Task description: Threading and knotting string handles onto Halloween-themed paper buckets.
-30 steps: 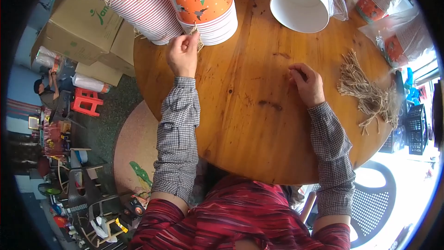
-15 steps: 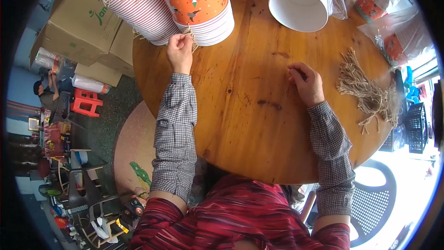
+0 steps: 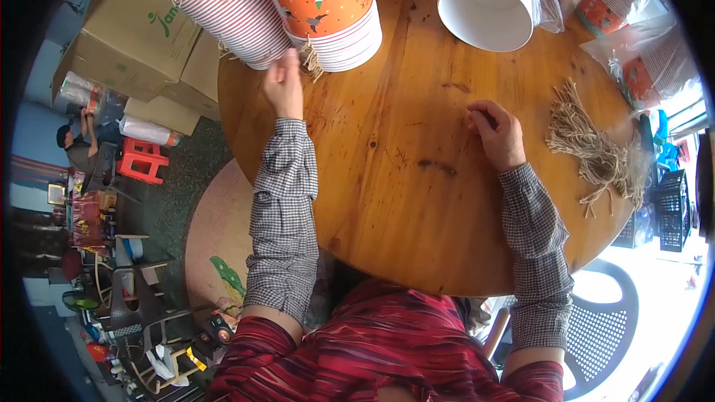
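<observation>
My left hand [image 3: 283,83] is raised by the nested stack of orange-printed paper buckets [image 3: 331,7], slightly smeared by motion, its fingers loosely stretched with nothing visible in them. Just right of its fingertips, a short tuft of tan twine [image 3: 311,61] hangs at the lower edge of that stack. Beyond the fingers leans a long nested stack with red-and-white striped rims [image 3: 223,15], with twine strands lying over it. My right hand [image 3: 499,135] rests on the wooden table [image 3: 387,201], its fingers curled but apart, holding nothing I can see.
A loose bundle of tan twine [image 3: 588,138] lies at the table's right. White nested buckets [image 3: 485,15] lie on their side at the back, and bagged bucket stacks [image 3: 644,67] stand at the far right. Left are cardboard boxes [image 3: 134,37], a red stool [image 3: 141,160] and another person [image 3: 80,145].
My left hand has let go of the twine tuft on the bucket stack and shifted slightly left, its fingers loosening. My right hand stays in place on the table.
</observation>
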Motion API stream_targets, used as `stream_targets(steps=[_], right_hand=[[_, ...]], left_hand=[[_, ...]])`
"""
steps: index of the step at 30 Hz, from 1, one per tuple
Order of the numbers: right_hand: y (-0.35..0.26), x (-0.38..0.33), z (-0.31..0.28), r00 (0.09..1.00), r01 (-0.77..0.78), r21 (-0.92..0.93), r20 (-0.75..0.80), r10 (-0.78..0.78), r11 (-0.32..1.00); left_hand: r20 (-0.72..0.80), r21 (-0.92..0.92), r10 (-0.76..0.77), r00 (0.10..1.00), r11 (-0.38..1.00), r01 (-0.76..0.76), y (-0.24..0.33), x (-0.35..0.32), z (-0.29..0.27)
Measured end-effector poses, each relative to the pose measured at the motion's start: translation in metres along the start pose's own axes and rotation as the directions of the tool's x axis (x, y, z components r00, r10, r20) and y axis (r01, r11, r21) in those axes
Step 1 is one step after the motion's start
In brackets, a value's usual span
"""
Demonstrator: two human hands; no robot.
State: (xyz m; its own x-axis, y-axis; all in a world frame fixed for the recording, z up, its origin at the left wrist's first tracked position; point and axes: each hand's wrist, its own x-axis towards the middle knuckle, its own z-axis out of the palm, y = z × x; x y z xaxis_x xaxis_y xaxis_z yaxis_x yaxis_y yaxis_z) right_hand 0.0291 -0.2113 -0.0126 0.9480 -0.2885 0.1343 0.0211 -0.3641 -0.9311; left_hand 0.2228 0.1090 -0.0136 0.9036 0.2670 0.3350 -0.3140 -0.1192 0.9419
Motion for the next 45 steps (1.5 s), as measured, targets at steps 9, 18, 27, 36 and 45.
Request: stream_targets(steps=[9, 18, 27, 36, 45], right_hand=[[-0.002, -0.001, 0.000, 1.000, 0.012, -0.027, 0.025, -0.011, 1.000], [-0.003, 0.000, 0.002, 0.999, -0.007, -0.017, 0.033, 0.008, 1.000], [-0.004, 0.002, 0.002, 1.000, 0.010, -0.032, 0.020, -0.010, 0.999], [-0.007, 0.003, 0.002, 0.999, -0.046, 0.002, 0.015, 0.046, 0.999], [-0.012, 0.003, -0.001, 0.990, -0.138, 0.035, -0.002, 0.138, 0.990]], left_hand=[[-0.106, 0.080, 0.319, 0.942, 0.947, -0.312, -0.019, 0.010, -0.004], [0.040, 0.085, 0.455, 0.890, 0.885, -0.457, 0.007, 0.002, 0.010], [0.074, -0.007, 0.150, 0.986, 0.989, -0.150, 0.005, 0.011, -0.010], [0.331, 0.085, 0.107, 0.938, 0.986, -0.143, 0.003, -0.003, -0.001], [0.304, 0.045, 0.209, 0.930, 0.971, -0.233, 0.018, -0.001, -0.014]])
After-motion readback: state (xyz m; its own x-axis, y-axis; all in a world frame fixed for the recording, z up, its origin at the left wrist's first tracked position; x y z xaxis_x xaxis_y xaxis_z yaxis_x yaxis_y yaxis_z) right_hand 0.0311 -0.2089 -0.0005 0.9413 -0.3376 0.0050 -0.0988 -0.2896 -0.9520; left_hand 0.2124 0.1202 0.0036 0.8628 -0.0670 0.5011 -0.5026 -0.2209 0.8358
